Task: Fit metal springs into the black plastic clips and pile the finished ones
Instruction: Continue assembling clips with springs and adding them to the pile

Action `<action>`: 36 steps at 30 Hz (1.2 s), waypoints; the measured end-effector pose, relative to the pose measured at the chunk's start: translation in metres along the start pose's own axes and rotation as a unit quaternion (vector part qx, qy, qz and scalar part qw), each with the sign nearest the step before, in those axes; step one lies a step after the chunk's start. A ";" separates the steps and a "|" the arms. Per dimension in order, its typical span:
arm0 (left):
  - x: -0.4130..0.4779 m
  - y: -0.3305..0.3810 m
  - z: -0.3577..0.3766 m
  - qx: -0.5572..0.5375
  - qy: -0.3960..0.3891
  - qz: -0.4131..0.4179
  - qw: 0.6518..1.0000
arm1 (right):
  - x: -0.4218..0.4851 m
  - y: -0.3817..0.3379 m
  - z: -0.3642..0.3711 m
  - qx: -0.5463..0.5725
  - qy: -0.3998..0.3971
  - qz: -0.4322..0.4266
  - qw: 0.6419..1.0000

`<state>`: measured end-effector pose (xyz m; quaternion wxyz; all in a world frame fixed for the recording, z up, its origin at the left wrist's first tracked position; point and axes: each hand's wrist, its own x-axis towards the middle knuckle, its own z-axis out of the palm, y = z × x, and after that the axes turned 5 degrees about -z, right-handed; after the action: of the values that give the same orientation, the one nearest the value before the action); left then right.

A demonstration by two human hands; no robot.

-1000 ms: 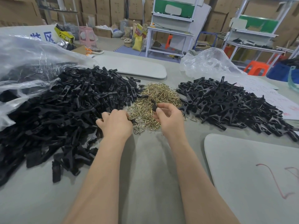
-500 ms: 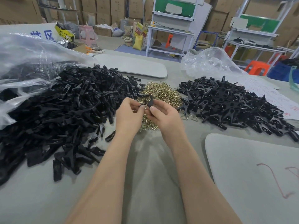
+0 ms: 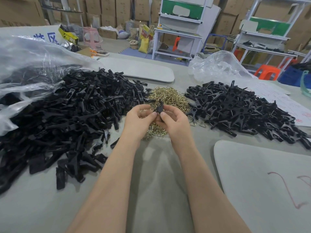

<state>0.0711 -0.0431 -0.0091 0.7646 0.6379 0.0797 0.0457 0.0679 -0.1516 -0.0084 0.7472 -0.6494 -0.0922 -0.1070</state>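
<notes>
Both hands up off the table (image 3: 151,179), fingertips meeting on one black clip (image 3: 159,108). Left hand (image 3: 137,122): thumb and forefinger pinch the clip's lower end, other fingers curled under. Right hand (image 3: 174,122): thumb on the near side, fingers wrapped behind, gripping the same clip. The clip stands roughly upright and pokes out above both hands. Can't tell whether a spring is seated in it; the fingers cover that part. The brass spring pile (image 3: 170,98) sits directly under and just beyond the hands. The big heap of black clip parts (image 3: 67,118) is left of the left hand, spilling out of a clear plastic bag (image 3: 25,61) further left. The assembled clip pile (image 3: 244,111) is right of the right hand, with a few loose springs (image 3: 196,123) between the two. A grey pad (image 3: 260,182) lies near side, right of the right forearm.
</notes>
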 end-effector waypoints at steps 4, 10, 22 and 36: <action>0.001 0.000 0.000 0.030 0.016 0.007 0.999 | -0.001 0.002 0.003 -0.022 0.001 -0.004 1.000; 0.003 -0.001 0.001 -0.041 0.018 0.012 0.999 | 0.000 0.001 0.002 -0.024 0.015 -0.009 1.000; 0.004 0.001 -0.003 -0.068 -0.060 -0.064 0.994 | -0.003 -0.007 -0.002 0.010 -0.004 0.012 1.000; 0.003 -0.001 -0.002 -0.082 -0.038 -0.039 0.995 | -0.003 -0.005 -0.001 -0.140 0.029 -0.058 0.988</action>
<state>0.0735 -0.0408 -0.0110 0.8182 0.5705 0.0709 -0.0019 0.0634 -0.1531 -0.0042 0.6437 -0.7378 -0.0922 -0.1809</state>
